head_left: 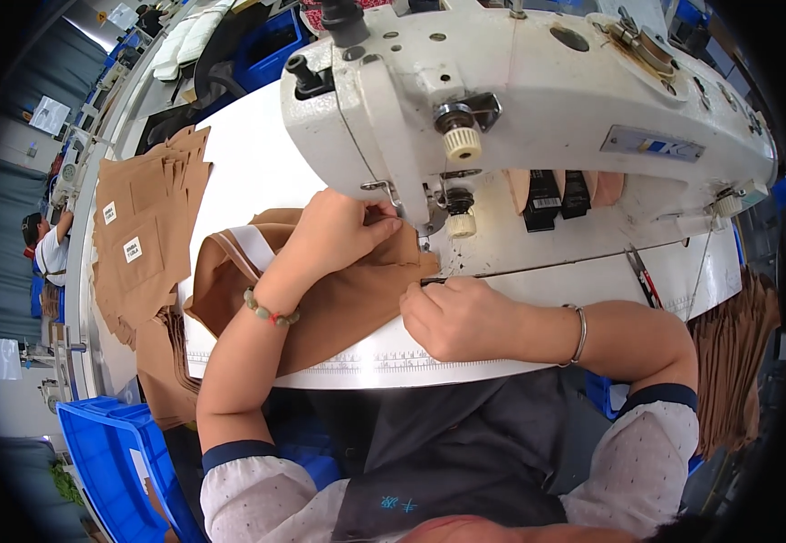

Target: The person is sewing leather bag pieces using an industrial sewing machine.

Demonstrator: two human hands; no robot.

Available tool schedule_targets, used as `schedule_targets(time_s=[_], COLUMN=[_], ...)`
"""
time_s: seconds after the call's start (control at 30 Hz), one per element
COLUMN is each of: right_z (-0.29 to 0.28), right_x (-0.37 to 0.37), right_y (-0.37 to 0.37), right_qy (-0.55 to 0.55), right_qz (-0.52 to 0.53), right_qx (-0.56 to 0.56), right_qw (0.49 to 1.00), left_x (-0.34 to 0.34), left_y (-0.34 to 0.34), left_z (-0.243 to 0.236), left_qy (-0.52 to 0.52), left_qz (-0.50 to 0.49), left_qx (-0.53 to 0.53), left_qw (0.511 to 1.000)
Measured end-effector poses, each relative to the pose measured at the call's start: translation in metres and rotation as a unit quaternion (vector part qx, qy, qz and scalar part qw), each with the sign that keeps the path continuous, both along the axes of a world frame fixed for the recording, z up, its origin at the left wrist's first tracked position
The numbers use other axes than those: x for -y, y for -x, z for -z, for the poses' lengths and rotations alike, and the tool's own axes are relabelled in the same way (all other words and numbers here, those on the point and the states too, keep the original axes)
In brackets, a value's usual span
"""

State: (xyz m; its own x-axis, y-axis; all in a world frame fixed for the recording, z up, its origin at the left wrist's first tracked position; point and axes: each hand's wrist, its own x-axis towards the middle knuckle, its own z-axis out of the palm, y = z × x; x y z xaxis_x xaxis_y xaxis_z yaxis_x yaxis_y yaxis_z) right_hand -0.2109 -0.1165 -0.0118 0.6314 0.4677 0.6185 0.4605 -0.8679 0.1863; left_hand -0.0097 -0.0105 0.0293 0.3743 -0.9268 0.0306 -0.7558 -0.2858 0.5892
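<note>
At the white sewing machine (520,81), my left hand (343,231) pinches brown fabric (316,317) just left of the needle and presser foot (424,242). The fabric has a white strip (250,246) on it and is spread over the white table extension. My right hand (438,317) is closed at the fabric's right edge, below the needle, with a small dark item at its fingertips that I cannot make out. Red-and-black thread snips (644,276) lie right of my right hand.
Stacked brown panels (135,226) lie at left, more brown pieces (742,362) at right. Black tags (556,199) sit on pink pieces under the machine arm. A blue crate (103,452) stands at lower left, a blue bin (266,50) behind. Another person (52,249) is at the far left.
</note>
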Motion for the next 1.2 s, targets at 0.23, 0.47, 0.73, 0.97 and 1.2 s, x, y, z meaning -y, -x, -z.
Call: schedule_targets(time_s=[0.23,0.47,0.73,0.97,1.2], right_z=[-0.006,-0.002,0.000,0.001,-0.002], right_x=[0.004,0.011,0.014,0.015,0.019], right_y=[0.004,0.009,-0.004,-0.003,-0.002], right_qy=[0.014,0.026,-0.028,-0.041,-0.005], right_qz=[0.019,0.066,0.044,0.051,0.068], right_qx=[-0.012,-0.064,-0.007,-0.018,-0.064], right_qw=[1.000,0.995,0.999,0.998,0.996], left_x=[0.017,0.027,0.030,0.032,0.025], left_y=[0.013,-0.003,-0.008,-0.008,-0.008], left_z=[-0.024,-0.009,-0.007,-0.008,-0.010], left_qy=[-0.040,0.016,-0.006,0.017,0.005], left_qz=[-0.055,-0.011,0.005,0.013,-0.025], left_qx=[-0.115,-0.121,-0.037,-0.044,-0.085], left_qw=[0.991,0.992,0.999,0.999,0.996])
